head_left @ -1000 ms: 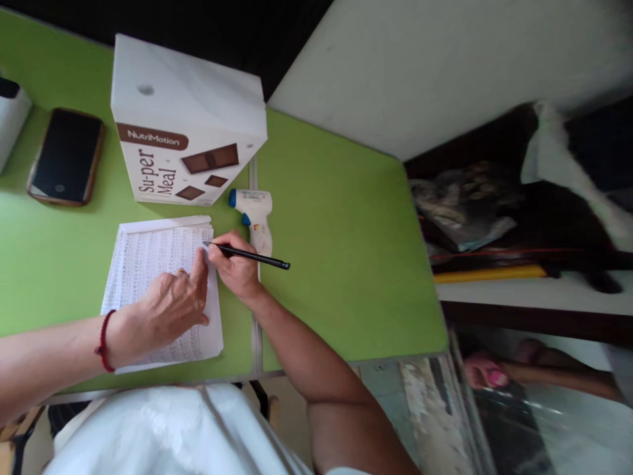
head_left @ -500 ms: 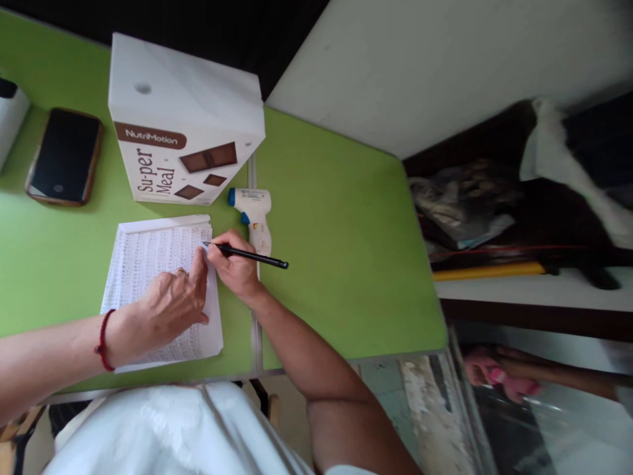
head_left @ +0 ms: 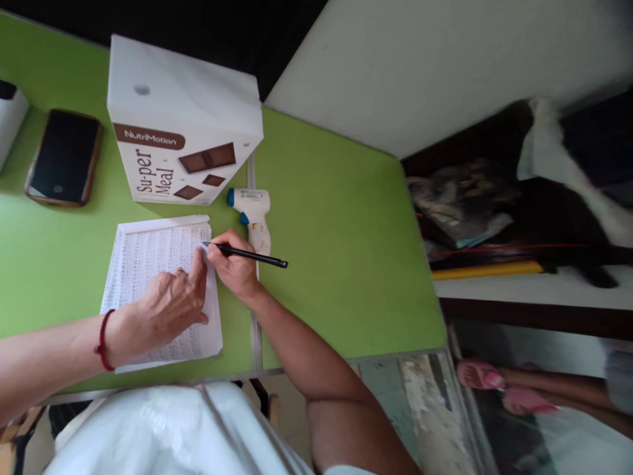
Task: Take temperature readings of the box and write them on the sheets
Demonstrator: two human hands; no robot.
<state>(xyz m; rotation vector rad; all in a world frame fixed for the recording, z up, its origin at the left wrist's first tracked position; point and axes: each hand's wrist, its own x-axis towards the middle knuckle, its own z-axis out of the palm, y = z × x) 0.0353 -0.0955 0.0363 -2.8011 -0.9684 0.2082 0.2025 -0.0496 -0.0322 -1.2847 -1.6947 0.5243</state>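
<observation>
Box (head_left: 185,122): "NutriMotion Su-per Meal". Right hand (head_left: 238,269) grips pen (head_left: 260,256); left hand (head_left: 165,305), grasping nothing, on paper (head_left: 143,254) (writing too small).

Seeing NutriMotion box (head_left: 173,112) | noting phone (head_left: 64,157) left of box | noting white-and-blue gun-shaped device (head_left: 256,210) near box's right corner

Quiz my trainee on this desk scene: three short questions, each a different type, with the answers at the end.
1. Multiple choice: what does the right hand hold?
A. scissors
B. a black pen
C. a ruler

2. True or false: the phone lies to the left of the white NutriMotion box.

3. Fill the gap: under the left hand lie ____, covered in rows of small marks.

Key:
1. B
2. True
3. Sheets of paper
</observation>
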